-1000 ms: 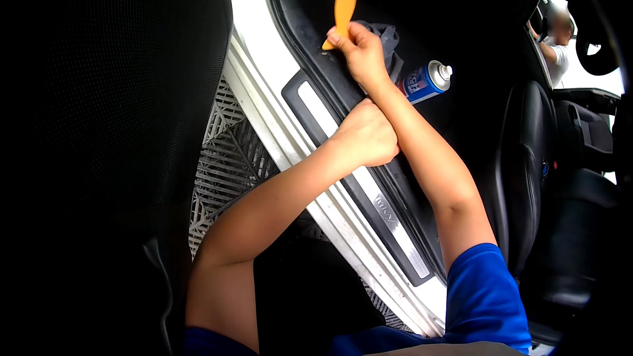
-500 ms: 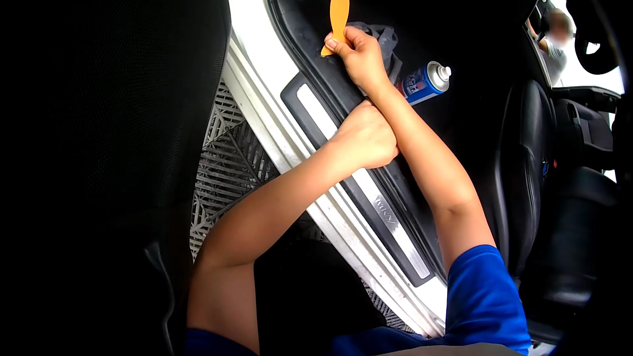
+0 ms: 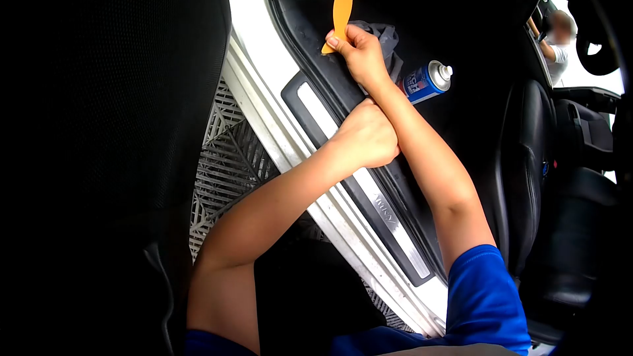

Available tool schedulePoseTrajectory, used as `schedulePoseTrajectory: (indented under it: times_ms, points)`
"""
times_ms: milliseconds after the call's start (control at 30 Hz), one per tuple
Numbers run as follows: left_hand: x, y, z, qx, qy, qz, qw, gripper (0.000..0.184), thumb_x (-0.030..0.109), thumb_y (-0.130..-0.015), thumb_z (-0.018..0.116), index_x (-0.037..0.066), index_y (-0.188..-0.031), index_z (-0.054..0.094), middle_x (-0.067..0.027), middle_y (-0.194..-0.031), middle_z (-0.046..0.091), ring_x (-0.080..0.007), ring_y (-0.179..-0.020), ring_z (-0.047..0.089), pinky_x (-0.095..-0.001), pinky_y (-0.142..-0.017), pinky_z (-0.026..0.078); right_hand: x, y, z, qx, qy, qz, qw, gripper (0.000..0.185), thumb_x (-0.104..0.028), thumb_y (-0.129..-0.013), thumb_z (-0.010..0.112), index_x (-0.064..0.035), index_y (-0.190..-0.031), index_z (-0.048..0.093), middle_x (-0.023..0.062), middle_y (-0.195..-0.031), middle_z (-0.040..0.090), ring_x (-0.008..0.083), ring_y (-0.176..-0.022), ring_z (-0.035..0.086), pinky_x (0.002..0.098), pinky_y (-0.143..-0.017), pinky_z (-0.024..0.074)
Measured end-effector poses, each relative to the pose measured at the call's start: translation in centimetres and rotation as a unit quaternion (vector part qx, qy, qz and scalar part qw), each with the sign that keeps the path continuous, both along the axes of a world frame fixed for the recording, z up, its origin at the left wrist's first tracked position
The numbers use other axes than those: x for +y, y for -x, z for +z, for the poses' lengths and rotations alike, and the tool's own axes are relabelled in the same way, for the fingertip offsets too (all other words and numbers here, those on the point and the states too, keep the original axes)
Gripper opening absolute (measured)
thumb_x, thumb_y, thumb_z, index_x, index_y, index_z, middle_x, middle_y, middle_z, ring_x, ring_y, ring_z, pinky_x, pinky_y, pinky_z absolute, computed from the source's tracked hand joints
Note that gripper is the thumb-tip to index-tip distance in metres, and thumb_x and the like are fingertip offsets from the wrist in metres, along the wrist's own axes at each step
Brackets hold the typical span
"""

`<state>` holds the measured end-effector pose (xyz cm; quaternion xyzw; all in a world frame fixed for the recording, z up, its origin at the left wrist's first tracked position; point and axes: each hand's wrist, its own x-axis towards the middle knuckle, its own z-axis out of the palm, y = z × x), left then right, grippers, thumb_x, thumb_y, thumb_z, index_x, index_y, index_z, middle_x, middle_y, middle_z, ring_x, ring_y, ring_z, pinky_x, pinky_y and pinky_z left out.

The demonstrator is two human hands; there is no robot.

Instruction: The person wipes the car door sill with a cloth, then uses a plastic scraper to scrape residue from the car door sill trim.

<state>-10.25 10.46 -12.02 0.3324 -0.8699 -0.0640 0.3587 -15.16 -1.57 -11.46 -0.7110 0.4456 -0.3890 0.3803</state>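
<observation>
My right hand (image 3: 362,56) is pinched round the lower part of a yellow plastic scraper (image 3: 342,10). The scraper's handle, with a hole at its end, points away from me, and its working end meets the black trim (image 3: 306,36) inside the door opening. Closer to me, my left hand (image 3: 367,133) is a closed fist above the door sill, pressed against the underside of my right forearm. Its fingertips are hidden, so what it holds, if anything, does not show. A grey cloth (image 3: 384,38) lies just behind my right hand. Beside that wrist a blue spray can (image 3: 427,82) lies tilted.
A metal sill plate (image 3: 389,214) runs along the white door sill (image 3: 290,151). Grey floor grating (image 3: 227,165) shows outside the car. At right stand a black seat (image 3: 527,158) and a steering wheel (image 3: 597,33). Beyond the far door opening is another person (image 3: 560,49).
The scraper and my right hand have shifted very slightly, the handle tipping a little to the right. My left hand stays in place. The person outside has moved slightly.
</observation>
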Motion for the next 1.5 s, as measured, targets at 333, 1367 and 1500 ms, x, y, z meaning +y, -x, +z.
schedulePoseTrajectory:
  times_ms: [333,1367,1500]
  points:
    - [-0.2,-0.1,0.1,0.011,0.01,-0.008,1.0,0.014,0.019,-0.074,0.067,0.008,-0.065,0.069,-0.0097,-0.066,0.068,-0.0267,-0.07,0.067,-0.0401,-0.076,0.05,0.2,0.0,0.1,0.007,-0.011,0.004,1.0,0.017,-0.013,-0.092,0.068,0.0014,-0.101,0.068,0.0019,-0.085,0.068,0.0076,-0.078,0.06,0.0221,-0.075,0.0468]
    - [-0.2,0.0,0.0,-0.004,0.021,-0.014,1.0,0.013,0.018,-0.073,0.067,0.007,-0.066,0.069,-0.01,-0.066,0.068,-0.0268,-0.07,0.068,-0.0404,-0.077,0.05,0.1,0.3,0.3,-0.032,-0.011,-0.048,0.998,0.02,-0.014,-0.09,0.071,0.0023,-0.101,0.069,0.0021,-0.086,0.068,0.0075,-0.079,0.06,0.0217,-0.076,0.0468]
    - [-0.2,0.2,0.0,-0.005,0.019,-0.006,1.0,0.013,0.018,-0.073,0.068,0.008,-0.066,0.069,-0.0097,-0.065,0.068,-0.0263,-0.069,0.068,-0.0399,-0.077,0.05,0.2,0.4,0.0,0.001,-0.006,-0.03,1.0,0.02,-0.014,-0.089,0.072,0.0024,-0.1,0.07,0.0025,-0.086,0.069,0.0079,-0.079,0.061,0.0219,-0.077,0.0469]
